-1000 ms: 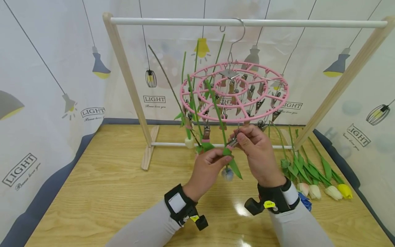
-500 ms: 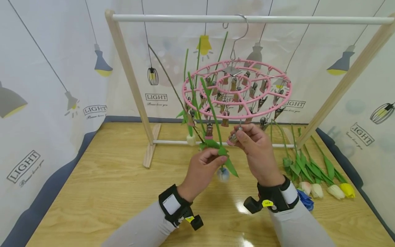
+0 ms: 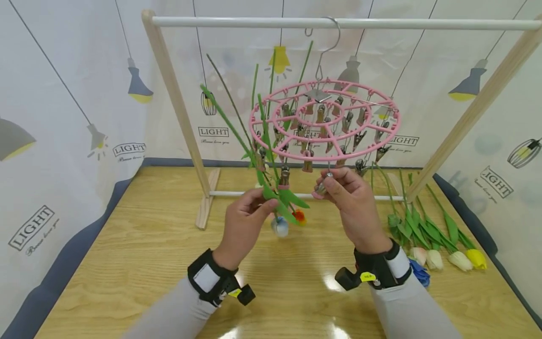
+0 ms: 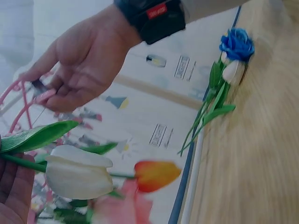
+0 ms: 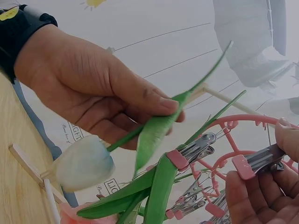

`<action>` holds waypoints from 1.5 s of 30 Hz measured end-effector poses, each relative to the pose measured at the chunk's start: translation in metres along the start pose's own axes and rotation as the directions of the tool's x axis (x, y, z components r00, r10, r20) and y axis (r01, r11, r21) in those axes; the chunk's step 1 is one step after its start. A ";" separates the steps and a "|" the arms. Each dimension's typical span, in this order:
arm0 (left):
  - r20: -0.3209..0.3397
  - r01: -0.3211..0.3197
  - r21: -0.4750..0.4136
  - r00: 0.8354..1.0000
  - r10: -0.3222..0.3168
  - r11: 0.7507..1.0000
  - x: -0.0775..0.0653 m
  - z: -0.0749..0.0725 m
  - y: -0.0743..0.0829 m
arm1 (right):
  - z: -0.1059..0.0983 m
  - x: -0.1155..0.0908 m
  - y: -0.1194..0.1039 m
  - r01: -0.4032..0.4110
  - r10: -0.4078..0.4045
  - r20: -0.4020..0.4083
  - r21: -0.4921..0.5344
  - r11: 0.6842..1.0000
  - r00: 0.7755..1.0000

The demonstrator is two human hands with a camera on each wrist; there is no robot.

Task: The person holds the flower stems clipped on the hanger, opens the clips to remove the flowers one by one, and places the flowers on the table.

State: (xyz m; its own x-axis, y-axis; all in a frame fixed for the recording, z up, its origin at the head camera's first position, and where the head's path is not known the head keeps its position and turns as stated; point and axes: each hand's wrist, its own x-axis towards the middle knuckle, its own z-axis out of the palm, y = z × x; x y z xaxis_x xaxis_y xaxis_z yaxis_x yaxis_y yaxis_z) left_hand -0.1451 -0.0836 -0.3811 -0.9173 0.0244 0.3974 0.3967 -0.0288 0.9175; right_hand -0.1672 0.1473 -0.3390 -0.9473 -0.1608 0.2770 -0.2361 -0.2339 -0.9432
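My left hand [image 3: 243,221] pinches the green stem of a pale blue-white tulip [image 3: 280,226], bloom downward, its stem slanting up to the left. In the right wrist view the tulip [image 5: 86,163] hangs apart from the clips. My right hand [image 3: 353,209] holds a metal clip [image 5: 257,161] with pink tips between thumb and fingers; nothing shows in its mouth. That clip hangs from the front of a round pink hanger [image 3: 323,158]. Beside the left hand, an orange-red tulip [image 4: 156,176] and a pink flower [image 4: 126,205] hang head down among the clips.
The hanger hooks over a white rail [image 3: 237,21] on a wooden-legged rack [image 3: 173,99]. Several flowers lie on the table at right, among them a yellow tulip [image 3: 476,259] and a blue rose [image 4: 237,45]. Further metal clips [image 3: 383,153] dangle round the hanger.
My left hand has drawn the tulip left, away from the held clip, and its stem now leans further left. The right hand keeps hold of the clip in nearly the same place.
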 end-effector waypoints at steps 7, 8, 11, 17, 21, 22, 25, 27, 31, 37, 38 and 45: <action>-0.129 -0.036 0.053 0.991 0.042 0.998 0.007 -0.042 -0.001 | -0.003 0.000 -0.001 -0.003 0.004 0.007 -0.014 1.000 1.000; -0.152 -0.035 0.062 0.987 0.044 0.997 0.007 -0.049 -0.002 | -0.003 0.000 0.000 -0.006 0.006 0.009 -0.018 1.000 1.000; -0.226 -0.019 0.130 0.973 0.048 0.991 0.008 -0.071 -0.006 | -0.003 0.000 0.000 -0.012 0.012 0.015 -0.025 1.000 1.000; -0.351 0.102 0.252 0.936 -0.007 0.962 0.008 -0.116 -0.015 | -0.004 0.002 -0.001 -0.009 0.010 0.028 -0.026 1.000 1.000; -0.405 0.205 0.299 0.912 -0.071 0.932 0.006 -0.141 -0.021 | -0.005 0.004 -0.004 -0.012 0.013 0.039 -0.029 1.000 0.999; -0.415 0.231 0.316 0.906 -0.085 0.920 0.005 -0.146 -0.024 | -0.005 0.005 -0.005 -0.013 0.014 0.041 -0.030 0.999 0.999; -0.425 0.309 0.367 0.895 -0.138 0.877 0.002 -0.161 -0.029 | -0.005 0.006 -0.005 -0.014 0.015 0.045 -0.026 1.000 0.999; -0.415 0.366 0.402 0.890 -0.189 0.840 0.001 -0.169 -0.033 | -0.005 0.006 -0.005 -0.013 0.014 0.047 -0.024 1.000 0.999; -0.337 0.456 0.482 0.885 -0.322 0.748 0.002 -0.187 -0.040 | -0.005 0.006 -0.005 -0.015 0.016 0.044 -0.021 1.000 0.999; -0.192 0.483 0.671 0.846 -0.497 0.563 0.004 -0.208 -0.047 | -0.007 0.005 -0.004 -0.014 0.014 0.035 -0.015 1.000 0.999; -0.182 0.477 0.701 0.838 -0.514 0.530 0.004 -0.209 -0.048 | -0.008 0.004 -0.004 -0.011 0.012 0.033 -0.013 1.000 0.999; -0.211 0.425 0.830 0.840 -0.500 0.361 -0.004 -0.218 -0.056 | -0.010 0.002 -0.002 -0.011 0.012 0.024 -0.019 1.000 1.000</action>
State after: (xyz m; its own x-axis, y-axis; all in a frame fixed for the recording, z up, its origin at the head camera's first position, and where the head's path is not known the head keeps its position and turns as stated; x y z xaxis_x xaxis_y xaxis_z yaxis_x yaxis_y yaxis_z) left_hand -0.1710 -0.3001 -0.4382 -0.9758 -0.1764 -0.1291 -0.2180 0.8295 0.5143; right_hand -0.1706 0.1567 -0.3385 -0.9444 -0.1870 0.2703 -0.2295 -0.2134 -0.9496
